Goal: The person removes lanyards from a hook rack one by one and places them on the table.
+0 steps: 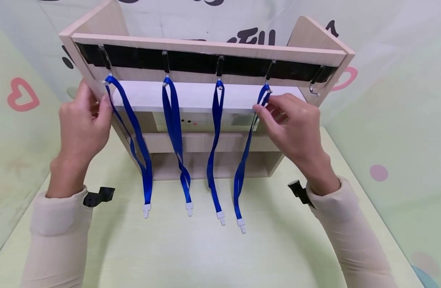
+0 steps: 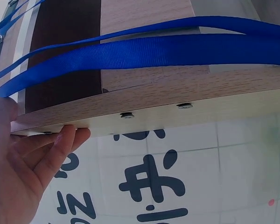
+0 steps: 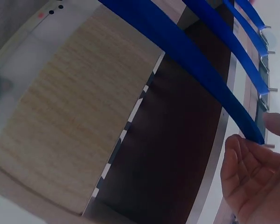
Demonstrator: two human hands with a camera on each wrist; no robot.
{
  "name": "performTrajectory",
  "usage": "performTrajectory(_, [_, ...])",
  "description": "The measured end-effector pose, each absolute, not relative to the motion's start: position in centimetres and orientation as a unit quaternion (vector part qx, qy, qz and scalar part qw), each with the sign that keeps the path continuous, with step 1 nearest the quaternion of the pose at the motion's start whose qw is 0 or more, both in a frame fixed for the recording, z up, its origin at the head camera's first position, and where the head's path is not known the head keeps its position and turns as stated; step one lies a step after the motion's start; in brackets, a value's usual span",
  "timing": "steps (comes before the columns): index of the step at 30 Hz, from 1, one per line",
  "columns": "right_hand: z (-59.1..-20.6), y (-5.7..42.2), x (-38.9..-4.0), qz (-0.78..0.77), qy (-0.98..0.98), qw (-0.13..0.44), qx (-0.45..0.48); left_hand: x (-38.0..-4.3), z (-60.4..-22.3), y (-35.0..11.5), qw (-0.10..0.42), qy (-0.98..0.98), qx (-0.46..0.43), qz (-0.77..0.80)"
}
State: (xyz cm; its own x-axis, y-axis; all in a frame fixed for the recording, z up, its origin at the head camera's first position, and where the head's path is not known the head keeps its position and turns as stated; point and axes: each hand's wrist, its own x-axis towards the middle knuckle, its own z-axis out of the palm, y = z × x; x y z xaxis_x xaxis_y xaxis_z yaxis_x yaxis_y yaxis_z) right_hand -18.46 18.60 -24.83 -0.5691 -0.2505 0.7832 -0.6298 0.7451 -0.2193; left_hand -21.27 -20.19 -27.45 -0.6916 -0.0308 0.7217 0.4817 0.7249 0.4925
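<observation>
Several blue lanyards with white clips hang from metal hooks along the front board of a wooden shelf unit [image 1: 209, 143]. My right hand [image 1: 294, 122] is at the top of the rightmost lanyard [image 1: 245, 154], just below its hook [image 1: 270, 71]. In the right wrist view, this lanyard [image 3: 191, 65] passes between thumb and fingers of the right hand [image 3: 256, 172]. On the other side, my left hand [image 1: 84, 122] holds the unit's left side panel [image 2: 144, 95], beside the leftmost lanyard [image 1: 135, 124]. The left wrist view has its fingers [image 2: 56, 156] against the panel's outer face.
One bare hook [image 1: 315, 86] is at the right end of the black strip [image 1: 242, 64]. Between the hands hang two more lanyards, one left of centre [image 1: 173, 116] and one near the middle [image 1: 215, 120]. The unit stands on a pale green table [image 1: 191, 256], with printed walls around it.
</observation>
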Motion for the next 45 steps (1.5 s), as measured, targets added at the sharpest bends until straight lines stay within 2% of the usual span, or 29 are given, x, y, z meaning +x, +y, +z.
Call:
performTrajectory(8, [-24.1, 17.8, -18.3, 0.225, -0.841, 0.432, 0.236, -21.3, -27.4, -20.1, 0.371, -0.852, -0.136, -0.344])
performTrajectory(21, [-22.3, 18.7, -15.5, 0.261, -0.826, 0.462, 0.189, -21.9, -27.0, -20.0, 0.374, -0.849, -0.137, -0.347])
performTrajectory(32, [-20.9, 24.8, -12.8, 0.304, -0.810, 0.501, 0.020, -21.9, -27.0, -20.3, 0.376, -0.842, -0.138, -0.362])
performTrajectory(38, [-20.9, 28.4, -12.9, 0.238, -0.841, 0.476, -0.092, -22.0, -27.0, -20.4, 0.373, -0.841, -0.129, -0.369])
performTrajectory(45, [-21.9, 30.4, -13.2, 0.239, -0.866, 0.428, -0.096, -22.1, -27.2, -20.1, 0.370, -0.843, -0.127, -0.370])
